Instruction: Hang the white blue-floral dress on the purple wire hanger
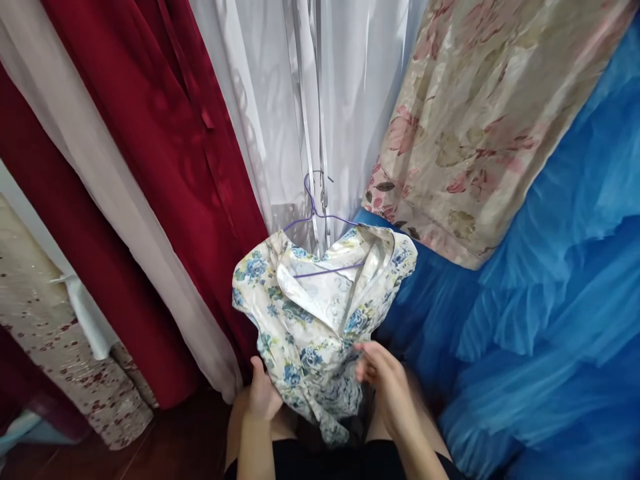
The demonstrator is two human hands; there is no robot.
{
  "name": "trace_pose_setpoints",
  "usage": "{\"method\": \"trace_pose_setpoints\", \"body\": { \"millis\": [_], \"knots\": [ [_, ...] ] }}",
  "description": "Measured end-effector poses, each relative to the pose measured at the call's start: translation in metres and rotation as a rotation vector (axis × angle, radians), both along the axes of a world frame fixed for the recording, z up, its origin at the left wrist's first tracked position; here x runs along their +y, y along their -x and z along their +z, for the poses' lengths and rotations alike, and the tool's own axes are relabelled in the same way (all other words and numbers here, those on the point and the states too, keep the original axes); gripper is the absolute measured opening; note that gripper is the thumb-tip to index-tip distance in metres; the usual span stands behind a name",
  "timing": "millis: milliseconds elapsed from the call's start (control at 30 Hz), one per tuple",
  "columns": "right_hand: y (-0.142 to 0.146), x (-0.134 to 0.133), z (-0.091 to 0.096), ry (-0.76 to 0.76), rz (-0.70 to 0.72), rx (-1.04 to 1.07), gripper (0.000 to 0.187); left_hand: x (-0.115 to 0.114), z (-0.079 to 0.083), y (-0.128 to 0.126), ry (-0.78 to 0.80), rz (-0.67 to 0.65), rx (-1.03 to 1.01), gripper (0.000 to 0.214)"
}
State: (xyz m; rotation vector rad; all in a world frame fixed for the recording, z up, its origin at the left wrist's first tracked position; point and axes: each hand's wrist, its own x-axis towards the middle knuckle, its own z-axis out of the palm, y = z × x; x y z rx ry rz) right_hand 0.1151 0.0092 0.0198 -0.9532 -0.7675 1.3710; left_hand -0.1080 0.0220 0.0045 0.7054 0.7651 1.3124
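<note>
A white cap-sleeved top (pixel 310 333) with blue flowers hangs on a purple wire hanger (pixel 313 212) in front of my lap. Its V-shaped neckline faces up and shows the pale lining. My left hand (pixel 265 397) grips the top's lower left side, thumb outside and the other fingers hidden behind the cloth. At the front right, below the neckline, my right hand (pixel 383 373) has its fingers curled in. Slight blur there hides what, if anything, they pinch. The lower part of the top bunches between my knees.
Long red cloth (pixel 165 133) and white cloth (pixel 360 80) hang close behind the top. A beige floral garment (pixel 465 147) and ruffled blue tulle (pixel 540 333) crowd the right. Sequinned cloth (pixel 45 320) hangs at left above a dark floor (pixel 170 440).
</note>
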Motion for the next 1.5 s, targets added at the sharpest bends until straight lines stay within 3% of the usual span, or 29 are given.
{"method": "trace_pose_setpoints", "body": {
  "millis": [67, 133, 300, 367, 433, 533, 600, 667, 733, 800, 833, 933, 1100, 1233, 1367, 1500],
  "knots": [
    [0.025, 0.019, -0.005, -0.034, 0.090, -0.116, 0.043, -0.005, -0.002, 0.003, 0.073, 0.066, 0.066, 0.084],
    [0.048, 0.033, -0.011, -0.096, 0.119, -0.153, 0.044, -0.007, -0.001, 0.000, 0.095, 0.120, 0.163, 0.080],
    [0.066, 0.031, -0.021, -0.187, 0.089, -0.144, 0.038, -0.005, -0.002, -0.006, 0.052, 0.171, 0.217, 0.062],
    [0.058, 0.025, -0.022, -0.180, 0.064, -0.142, 0.038, 0.002, -0.009, -0.002, 0.076, 0.321, 0.236, 0.055],
    [0.046, 0.022, -0.021, -0.157, 0.038, -0.157, 0.040, 0.012, -0.018, 0.005, 0.046, 0.563, 0.289, 0.047],
    [0.030, 0.020, -0.014, -0.133, 0.024, -0.213, 0.041, 0.020, -0.023, 0.009, -0.114, 1.006, 0.413, 0.045],
    [0.026, 0.018, -0.008, -0.125, 0.040, -0.236, 0.042, 0.018, -0.017, 0.003, -0.258, 1.146, 0.541, 0.041],
    [0.025, 0.014, -0.003, -0.121, 0.068, -0.236, 0.042, 0.010, -0.006, -0.012, -0.410, 0.970, 0.714, 0.029],
    [0.026, 0.009, 0.001, -0.131, 0.100, -0.230, 0.043, 0.000, 0.008, -0.031, -0.537, 0.623, 0.869, 0.021],
    [0.027, 0.004, 0.005, -0.164, 0.132, -0.222, 0.042, -0.007, 0.018, -0.053, -0.619, 0.343, 0.952, 0.027],
    [0.026, 0.001, 0.006, -0.181, 0.141, -0.219, 0.041, -0.010, 0.021, -0.062, -0.649, 0.277, 0.966, 0.032],
    [0.020, -0.003, 0.011, -0.207, 0.143, -0.218, 0.038, -0.014, 0.024, -0.081, -0.715, 0.234, 0.960, 0.038],
    [0.006, -0.006, 0.017, -0.196, 0.129, -0.213, 0.040, -0.015, 0.024, -0.087, -0.769, 0.230, 0.903, 0.030],
    [0.003, -0.010, 0.019, -0.191, 0.121, -0.268, 0.041, -0.015, 0.023, -0.089, -0.748, 0.194, 0.889, 0.025],
    [0.002, -0.014, 0.021, -0.182, 0.154, -0.297, 0.041, -0.015, 0.019, -0.091, -0.750, 0.273, 0.887, 0.018],
    [-0.004, -0.012, 0.025, -0.174, 0.191, -0.306, 0.045, -0.016, 0.017, -0.092, -0.688, 0.271, 0.898, 0.013]
  ]
}}
